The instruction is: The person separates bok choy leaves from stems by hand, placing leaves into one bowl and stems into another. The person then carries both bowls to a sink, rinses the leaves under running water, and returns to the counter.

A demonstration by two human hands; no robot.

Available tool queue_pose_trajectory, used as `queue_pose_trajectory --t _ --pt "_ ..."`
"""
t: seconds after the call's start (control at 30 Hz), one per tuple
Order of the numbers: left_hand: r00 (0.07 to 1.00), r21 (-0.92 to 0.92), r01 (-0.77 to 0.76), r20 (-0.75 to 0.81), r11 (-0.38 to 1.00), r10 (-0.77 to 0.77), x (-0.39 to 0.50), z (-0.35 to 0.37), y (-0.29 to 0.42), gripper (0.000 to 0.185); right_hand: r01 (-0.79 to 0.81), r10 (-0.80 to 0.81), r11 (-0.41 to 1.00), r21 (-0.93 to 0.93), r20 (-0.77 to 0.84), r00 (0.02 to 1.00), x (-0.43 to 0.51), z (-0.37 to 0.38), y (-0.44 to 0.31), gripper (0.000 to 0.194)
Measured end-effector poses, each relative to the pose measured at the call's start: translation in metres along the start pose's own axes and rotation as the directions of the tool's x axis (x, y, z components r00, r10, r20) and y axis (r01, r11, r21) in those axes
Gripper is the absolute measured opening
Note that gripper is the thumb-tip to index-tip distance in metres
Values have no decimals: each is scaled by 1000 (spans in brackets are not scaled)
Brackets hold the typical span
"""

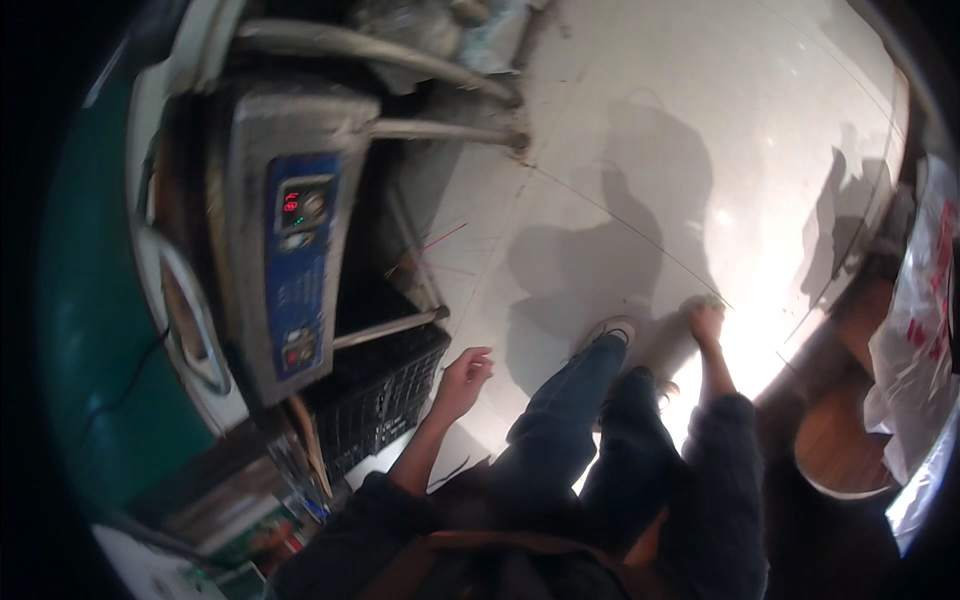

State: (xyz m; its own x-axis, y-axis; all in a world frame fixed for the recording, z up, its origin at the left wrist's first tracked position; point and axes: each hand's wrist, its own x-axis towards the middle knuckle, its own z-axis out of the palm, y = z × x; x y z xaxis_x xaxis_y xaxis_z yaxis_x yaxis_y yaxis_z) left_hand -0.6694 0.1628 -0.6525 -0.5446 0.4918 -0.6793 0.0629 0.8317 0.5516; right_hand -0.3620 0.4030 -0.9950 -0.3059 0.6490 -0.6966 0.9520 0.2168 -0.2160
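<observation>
My left hand (461, 380) hangs over the pale tiled floor (480, 292) with its fingers loosely bent and apart. Nothing shows in it. It is nearest to a black plastic crate (382, 405), which stands under a metal appliance (307, 112) on a tubular frame. On the appliance's front sits a blue control panel (296, 285) with a lit red display (291, 202) and knobs. My right hand (706, 322) hangs lower right, over the floor, with its fingers curled in. Whether it holds something is too blurred to tell.
Metal legs (450, 133) of the frame reach out onto the floor at left. At right are a round wooden seat (840, 442) and a white plastic bag (911, 345) with red print. More plastic bags (427, 37) lie at the top. A green surface (97, 300) lies far left.
</observation>
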Motion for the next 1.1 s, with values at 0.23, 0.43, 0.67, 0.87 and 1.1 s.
queue_pose_trajectory --t 0.23,0.43,0.67,0.87,1.1 --pt "996 97 -74 58 993 68 -114 -58 70 30 -22 44 938 345 -55 998 -157 -100 -30 23" --pt "991 97 -106 -77 990 114 -230 -170 94 30 43 -36 964 261 -33 999 -297 -184 -20 31" --pt "876 198 -469 228 861 425 -213 -173 199 34 270 97 715 645 -475 875 -504 -328 -136 7" --pt "590 -137 -643 538 753 602 -258 -136 295 32 210 230 945 251 -966 120 -714 -494 -152 46" --pt "298 -76 -823 786 563 541 -323 -56 330 34 -506 664 649 568 -748 11 -795 -532 -29 62"
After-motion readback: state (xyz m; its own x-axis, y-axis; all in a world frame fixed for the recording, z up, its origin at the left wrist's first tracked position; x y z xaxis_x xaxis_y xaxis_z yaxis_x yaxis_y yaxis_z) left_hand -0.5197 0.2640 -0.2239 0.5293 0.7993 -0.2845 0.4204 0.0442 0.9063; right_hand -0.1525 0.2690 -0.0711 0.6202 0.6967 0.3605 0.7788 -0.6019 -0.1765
